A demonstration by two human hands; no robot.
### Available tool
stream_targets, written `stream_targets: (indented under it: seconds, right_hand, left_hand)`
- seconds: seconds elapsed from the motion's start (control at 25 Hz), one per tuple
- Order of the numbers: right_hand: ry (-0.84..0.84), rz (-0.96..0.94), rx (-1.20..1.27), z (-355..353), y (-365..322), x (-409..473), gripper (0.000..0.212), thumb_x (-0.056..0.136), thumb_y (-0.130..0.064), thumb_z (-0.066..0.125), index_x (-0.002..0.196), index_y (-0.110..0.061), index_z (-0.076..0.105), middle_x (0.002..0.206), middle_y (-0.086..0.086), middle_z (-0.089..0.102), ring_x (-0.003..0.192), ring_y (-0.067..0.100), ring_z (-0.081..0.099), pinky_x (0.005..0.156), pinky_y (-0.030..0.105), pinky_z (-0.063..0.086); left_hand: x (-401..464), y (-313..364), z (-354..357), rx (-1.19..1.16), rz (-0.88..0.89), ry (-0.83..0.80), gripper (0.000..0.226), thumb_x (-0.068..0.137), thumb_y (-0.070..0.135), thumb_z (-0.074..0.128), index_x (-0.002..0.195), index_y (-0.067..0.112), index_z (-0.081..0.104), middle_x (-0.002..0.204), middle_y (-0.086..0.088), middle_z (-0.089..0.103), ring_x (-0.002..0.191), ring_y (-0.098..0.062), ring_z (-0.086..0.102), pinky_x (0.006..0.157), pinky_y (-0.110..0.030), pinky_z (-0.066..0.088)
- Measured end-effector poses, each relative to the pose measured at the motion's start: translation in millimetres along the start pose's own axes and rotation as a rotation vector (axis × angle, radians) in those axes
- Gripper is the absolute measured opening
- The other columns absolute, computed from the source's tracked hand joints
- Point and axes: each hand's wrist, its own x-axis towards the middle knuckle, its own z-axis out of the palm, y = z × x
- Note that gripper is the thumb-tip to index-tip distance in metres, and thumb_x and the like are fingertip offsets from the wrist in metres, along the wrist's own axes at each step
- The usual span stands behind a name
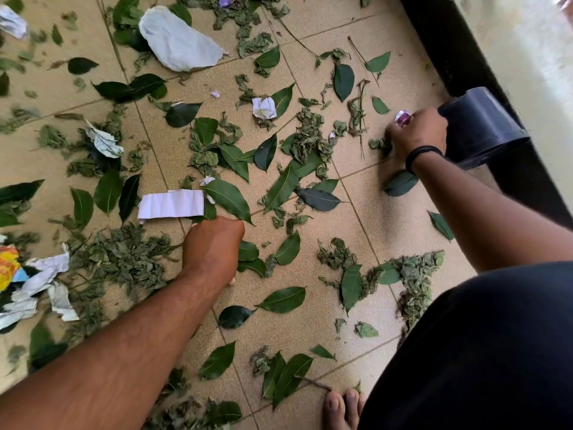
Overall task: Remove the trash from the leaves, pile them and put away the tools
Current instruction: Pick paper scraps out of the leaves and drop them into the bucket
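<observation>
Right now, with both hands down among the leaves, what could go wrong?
The right hand pinches a small purple wrapper beside the black plastic bin; it might drop outside. The left hand, near the flat white paper strip, could gather green leaves with it.

leaves (228, 198) across floor (387, 218) | paper strip (170, 203) left | bin (477, 125) right

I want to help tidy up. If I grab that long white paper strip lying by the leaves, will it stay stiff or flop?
The white paper strip would probably flop: it looks thin and already shows creases. It likely weighs almost nothing, so a push might slide it over the tiled floor. One end lies under a green leaf, which may lift with it.
</observation>
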Motion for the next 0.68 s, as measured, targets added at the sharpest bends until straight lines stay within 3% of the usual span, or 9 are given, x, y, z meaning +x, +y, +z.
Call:
stream_targets:
  seconds: [0.08, 0.2, 0.4, 0.44, 0.56, 0.68]
  right_hand:
    - [0.042, -0.076, -0.021, 1.4, -5.5, -3.9, 0.016, 0.094, -0.031, 0.06, 0.09, -0.017, 0.065, 0.092, 0.008, 0.065, 0.09, 0.029, 0.065, 0.072, 0.035, 0.049]
    - [0.048, -0.292, 0.072, -6.4, -15.7, -6.5, 0.019, 0.095, -0.032, 0.064, 0.102, -0.016, 0.069, 0.104, 0.004, 0.065, 0.094, 0.016, 0.059, 0.078, 0.031, 0.049]
    - [-0.206, -0.632, 0.1, -4.8, -35.0, -20.1, 0.016, 0.09, -0.026, 0.074, 0.102, -0.015, 0.075, 0.1, -0.002, 0.071, 0.091, 0.011, 0.064, 0.073, 0.013, 0.047]
    - [-0.253, -0.682, 0.065, -3.1, -38.4, -22.2, 0.016, 0.09, -0.023, 0.074, 0.104, -0.015, 0.076, 0.101, 0.001, 0.072, 0.091, 0.013, 0.065, 0.075, 0.014, 0.049]
    - [-0.286, -0.787, -0.047, 3.4, -43.3, -25.9, 0.018, 0.091, -0.017, 0.072, 0.108, -0.015, 0.076, 0.104, 0.006, 0.073, 0.094, 0.021, 0.065, 0.088, 0.037, 0.054]
    - [-0.311, -0.799, -0.114, 11.5, -45.3, -27.6, 0.023, 0.092, -0.013, 0.068, 0.114, -0.018, 0.075, 0.109, 0.006, 0.073, 0.099, 0.023, 0.067, 0.091, 0.04, 0.055]
  left_hand:
    - [-0.5, -0.1, 0.4, -0.003, -0.002, 0.009, 0.034, 0.085, -0.002, 0.059, 0.064, 0.02, 0.045, 0.059, 0.0, 0.053, 0.07, -0.022, 0.065, 0.063, -0.032, 0.051]
    - [-1.6, -0.1, 0.6, 0.004, -0.012, 0.02, 0.034, 0.086, -0.002, 0.057, 0.063, 0.02, 0.043, 0.06, 0.0, 0.051, 0.072, -0.023, 0.064, 0.062, -0.032, 0.048]
    - [-1.5, 0.8, 1.0, -0.012, -0.017, 0.039, 0.033, 0.087, -0.002, 0.054, 0.063, 0.019, 0.044, 0.061, -0.001, 0.047, 0.076, -0.025, 0.064, 0.063, -0.032, 0.048]
    - [-1.1, 1.3, 1.4, -0.028, -0.031, 0.032, 0.031, 0.086, -0.003, 0.054, 0.064, 0.017, 0.048, 0.062, -0.002, 0.05, 0.076, -0.026, 0.065, 0.065, -0.032, 0.05]
    - [0.2, -0.1, 4.9, -0.073, -0.075, 0.025, 0.028, 0.085, -0.005, 0.052, 0.067, 0.014, 0.061, 0.063, -0.005, 0.061, 0.073, -0.026, 0.065, 0.072, -0.037, 0.056]
    - [-0.8, -1.2, 4.6, -0.046, -0.057, 0.041, 0.023, 0.085, -0.003, 0.055, 0.07, 0.013, 0.061, 0.067, -0.007, 0.064, 0.075, -0.025, 0.066, 0.069, -0.033, 0.052]
